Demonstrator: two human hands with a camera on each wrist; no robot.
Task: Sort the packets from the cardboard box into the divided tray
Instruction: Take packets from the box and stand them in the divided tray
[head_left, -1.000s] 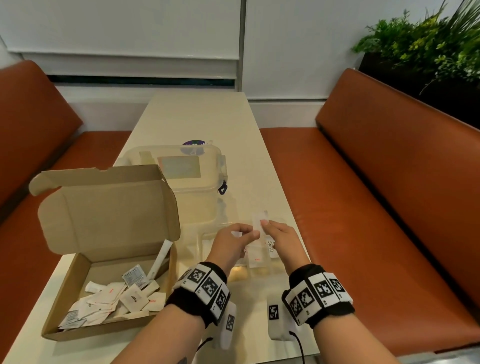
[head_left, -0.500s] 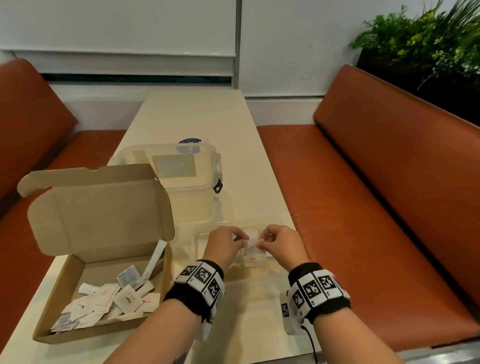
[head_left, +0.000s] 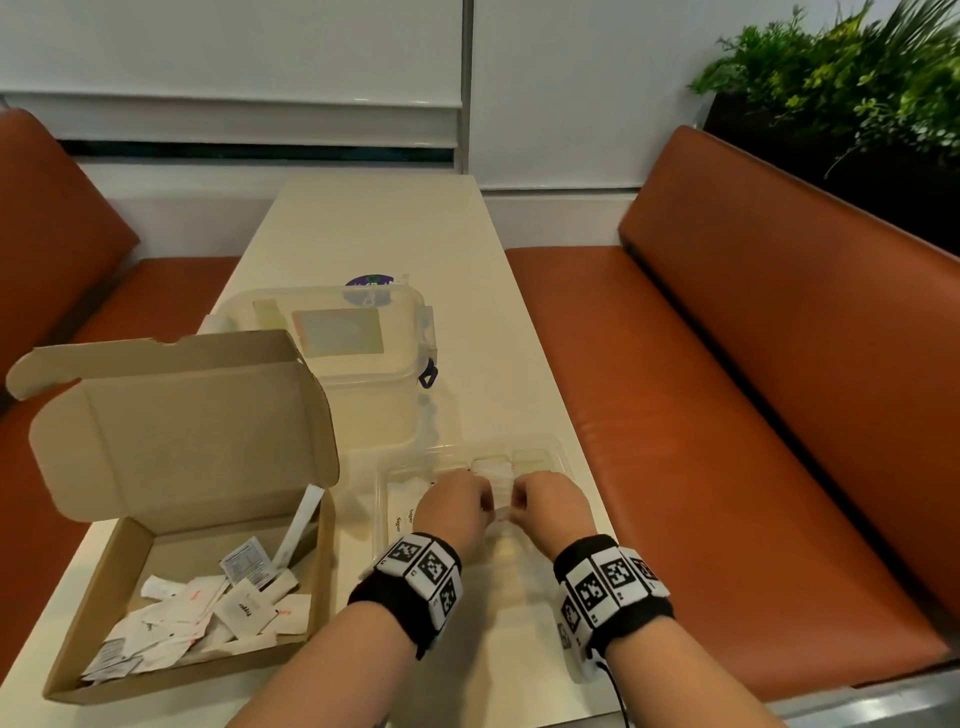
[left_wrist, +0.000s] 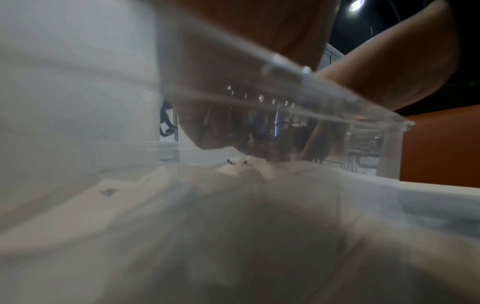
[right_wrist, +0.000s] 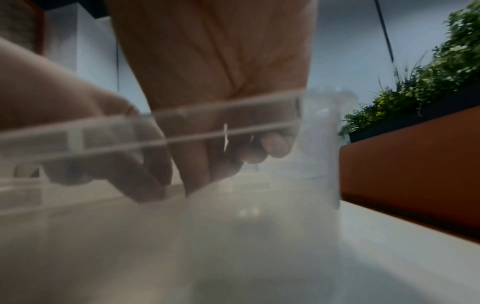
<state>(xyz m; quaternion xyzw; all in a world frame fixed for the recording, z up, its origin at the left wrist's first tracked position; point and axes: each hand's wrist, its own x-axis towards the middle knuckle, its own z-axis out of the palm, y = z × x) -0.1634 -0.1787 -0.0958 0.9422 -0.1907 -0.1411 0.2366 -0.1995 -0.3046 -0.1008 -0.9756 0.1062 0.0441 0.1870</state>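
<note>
Step in hand: you are seating white packets (head_left: 501, 491) in a middle compartment of the divided tray (head_left: 563, 457); this reads as placing, not fetching.
Left hand: your left hand (head_left: 453, 512) is low in the tray with fingers curled toward the packets; the head view suggests a pinch on their near edge, but the contact itself is hidden, so I cannot tell for sure.
Right hand: your right hand (head_left: 550, 504) mirrors it, fingertips (right_wrist: 197, 185) down at the tray floor; again a hold on the packets looks likely but I cannot tell.
Packets left: a loose heap (head_left: 208, 618) lies in the cardboard box (head_left: 72, 665), to the left of the tray, lid standing open. Much sorting remains.
Already sorted: sugar sachets (head_left: 405, 517) lie in the tray's left compartment.
Next move: judged from here, let go once the packets sit flat inside the dividers, then reach left to the box for another kind.
Changed: a second ago you held a packet up above the tray between both hands; now both hands are down inside it and the packet is no longer raised.
</note>
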